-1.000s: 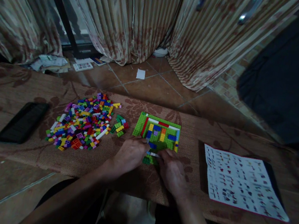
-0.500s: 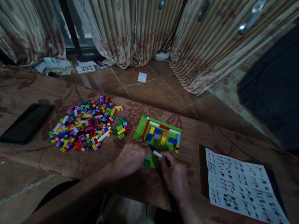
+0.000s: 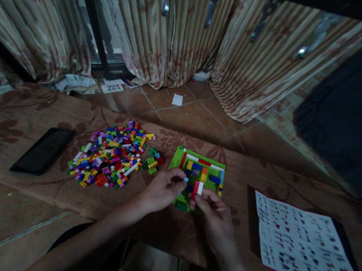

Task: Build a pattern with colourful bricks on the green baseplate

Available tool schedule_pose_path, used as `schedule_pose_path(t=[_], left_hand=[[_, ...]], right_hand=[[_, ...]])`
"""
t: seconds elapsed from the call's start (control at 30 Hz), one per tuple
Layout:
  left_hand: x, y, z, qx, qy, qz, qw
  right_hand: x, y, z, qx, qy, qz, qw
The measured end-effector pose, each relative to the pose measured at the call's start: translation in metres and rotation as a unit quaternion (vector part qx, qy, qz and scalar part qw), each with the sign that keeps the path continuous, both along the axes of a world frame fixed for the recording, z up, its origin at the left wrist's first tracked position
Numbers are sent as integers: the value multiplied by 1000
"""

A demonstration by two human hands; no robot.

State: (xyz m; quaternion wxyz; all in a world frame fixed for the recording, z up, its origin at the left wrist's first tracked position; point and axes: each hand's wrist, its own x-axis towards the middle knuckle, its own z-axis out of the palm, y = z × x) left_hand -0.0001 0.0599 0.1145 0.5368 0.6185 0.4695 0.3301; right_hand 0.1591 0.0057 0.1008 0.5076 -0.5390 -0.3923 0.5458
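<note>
A green baseplate [image 3: 178, 155] lies on the cloth-covered bench, with white, red, yellow, orange and blue bricks pressed onto it. Over its front part, my right hand [image 3: 215, 209] pinches a joined red and white brick piece [image 3: 197, 190], tilted up off the plate. My left hand [image 3: 166, 190] is at the plate's left front side, its thumb and forefinger closed on a small light-blue brick [image 3: 185, 180]. The two hands are a short gap apart and hide part of the plate's near half.
Left of the plate lies a large heap of mixed bricks [image 3: 111, 153], with a small group of green and yellow bricks [image 3: 151, 162] beside it. A black phone [image 3: 42, 151] is farther left. A printed picture sheet [image 3: 309, 244] lies to the right. Striped curtains [image 3: 171, 49] hang behind.
My right hand has lifted the white piece and turned it upright, so its red side shows. My left hand has drawn back from the plate's middle with a small light-blue brick. The view has shifted slightly.
</note>
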Motion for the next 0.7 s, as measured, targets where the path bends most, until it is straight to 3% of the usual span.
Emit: schedule_pose_path(t=[0.07, 0.13, 0.27, 0.4, 0.57, 0.7], left_hand=[[5, -4, 2, -74, -84, 20, 994], [5, -8, 5, -91, -126, 15, 988], [-6, -13, 10, -71, -68, -41, 994], [-22, -12, 11, -26, -19, -34, 999], [-33, -6, 10, -58, -79, -37, 995], [-35, -6, 13, -96, -144, 14, 985]], right_hand=[[-8, -4, 4, -26, 28, 19, 999], [-13, -7, 6, -45, 21, 31, 998], [-20, -10, 8, -48, -31, 63, 996], [-27, -7, 9, -51, -97, 66, 992], [-39, 1, 15, -20, -82, 70, 994], [-51, 6, 15, 16, -23, 51, 998]])
